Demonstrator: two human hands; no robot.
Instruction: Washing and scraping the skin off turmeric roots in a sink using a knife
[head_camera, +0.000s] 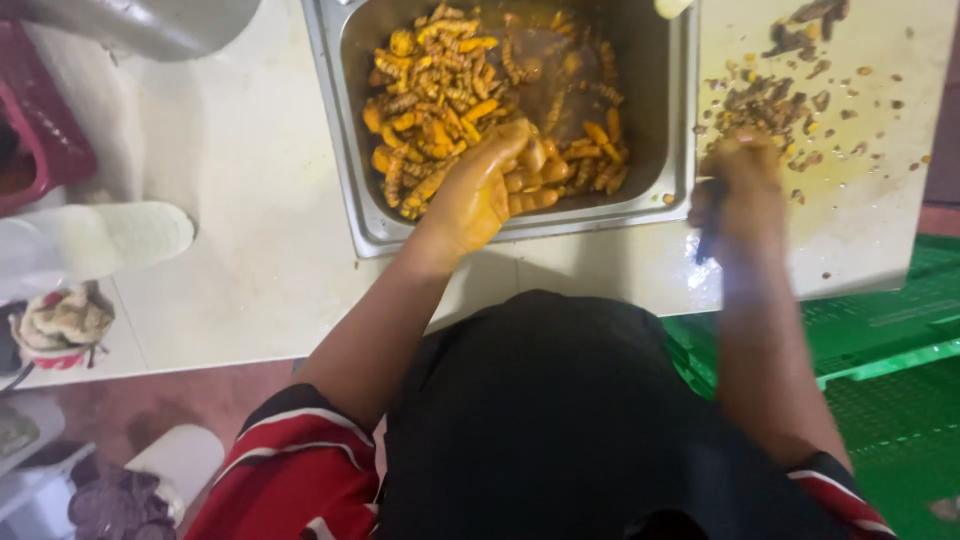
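Turmeric roots (440, 95), yellow-orange, piled in a steel tray (330, 120) with murky brown water on the right side. Tray sits on a pale counter (240, 200), right in front of me. My left hand (480, 195) is down in the pile at the near edge, fingers curled around a few pieces, grip pressed together on them, skin stained yellow. Better to pick one root at a time, I judge; wet ones look slippery, so a firm close before lifting.

My right hand (745, 195) is blurred, over the near-left part of the cutting board (870, 220), fist closed on a dark knife handle (708, 235), blade not clear. Keep the edge pointing away from the left wrist, which is close by. Peelings and scraps (770, 100) lie scattered on the board's far part; keep them there, out of the tray.

Outward: green plastic crate (900, 330) at right under the board, white slippers (110, 240) at left, red basket (40, 120) at far left.
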